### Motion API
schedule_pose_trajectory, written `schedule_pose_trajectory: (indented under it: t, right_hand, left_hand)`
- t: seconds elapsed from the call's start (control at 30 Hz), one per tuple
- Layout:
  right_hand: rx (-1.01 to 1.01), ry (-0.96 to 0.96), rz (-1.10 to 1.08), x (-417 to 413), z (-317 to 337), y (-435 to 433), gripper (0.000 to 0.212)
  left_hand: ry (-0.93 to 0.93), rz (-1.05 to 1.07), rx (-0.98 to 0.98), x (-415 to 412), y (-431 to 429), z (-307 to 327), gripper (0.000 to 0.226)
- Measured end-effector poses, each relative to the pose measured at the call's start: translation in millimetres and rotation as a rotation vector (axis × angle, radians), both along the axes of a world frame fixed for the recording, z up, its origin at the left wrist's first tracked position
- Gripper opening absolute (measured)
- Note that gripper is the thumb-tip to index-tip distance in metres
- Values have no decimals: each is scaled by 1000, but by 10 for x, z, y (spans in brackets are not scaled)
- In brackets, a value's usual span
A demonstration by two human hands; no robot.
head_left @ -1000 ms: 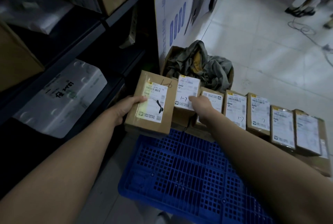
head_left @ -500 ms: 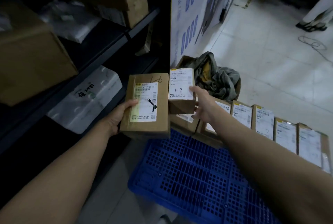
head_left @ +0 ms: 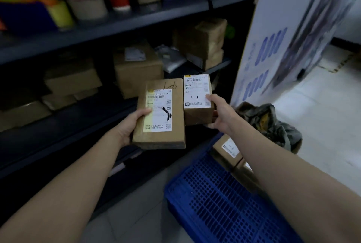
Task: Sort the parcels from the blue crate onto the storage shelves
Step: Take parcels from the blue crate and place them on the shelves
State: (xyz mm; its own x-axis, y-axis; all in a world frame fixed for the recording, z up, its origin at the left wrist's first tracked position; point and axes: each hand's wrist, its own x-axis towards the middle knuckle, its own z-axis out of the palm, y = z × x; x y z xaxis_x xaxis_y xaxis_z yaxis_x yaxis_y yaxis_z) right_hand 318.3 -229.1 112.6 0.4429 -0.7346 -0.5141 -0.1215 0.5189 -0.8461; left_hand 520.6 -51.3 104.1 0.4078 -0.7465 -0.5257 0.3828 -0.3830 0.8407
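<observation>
You hold two brown cardboard parcels side by side in the air, in front of the dark storage shelves [head_left: 121,25]. Your left hand [head_left: 134,125] grips the larger parcel [head_left: 172,139] along its left long edge, thumb lying on the top face and fingers curled out of sight beneath. Its long axis runs away from you, up the frame, leaning slightly to the right. Its white shipping label faces you, with a handwritten mark on the bare card at the far end. Your right hand [head_left: 220,114] grips the smaller parcel [head_left: 197,115] by its right side, thumb pressed on the label's edge, fingers wrapped behind. This parcel's long axis also points away from you, label up, marked "1-7" by hand. Its left edge meets the larger parcel's right edge; whether they touch cannot be told. Below your right forearm the blue crate [head_left: 214,207] sits on the floor, with more labelled parcels [head_left: 226,149] lying at its far side. Past the crate is a crumpled grey cloth bundle [head_left: 273,123], and a white printed board [head_left: 289,17] stands beside the shelves. The shelves carry blurred cardboard boxes [head_left: 136,68].
</observation>
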Motion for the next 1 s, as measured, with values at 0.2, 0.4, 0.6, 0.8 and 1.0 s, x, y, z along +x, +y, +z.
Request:
schedule_pose_trajectory:
  t: [0.2, 0.4, 0.6, 0.8, 1.0]
  right_hand:
    - [-108, -130, 362, 344, 542, 894, 54]
    - [-143, -194, 695, 621, 904, 2088, 49]
    - [-204, -269, 1053, 882, 1213, 3532, 50]
    - [-189, -334, 1372, 1006, 1333, 5204, 55]
    - [-165, -337, 1614, 745, 1288, 6996, 49]
  left_hand:
    - [-134, 318, -42, -325, 1500, 636, 23]
    - [-189, 645, -33, -822, 3078, 903, 33]
    - [-269, 988, 19, -1431, 4681, 974, 46]
    - [-280, 1269, 7, -2222, 6207, 986, 72]
    - [-286, 1514, 45, -3115, 7640, 929, 62]
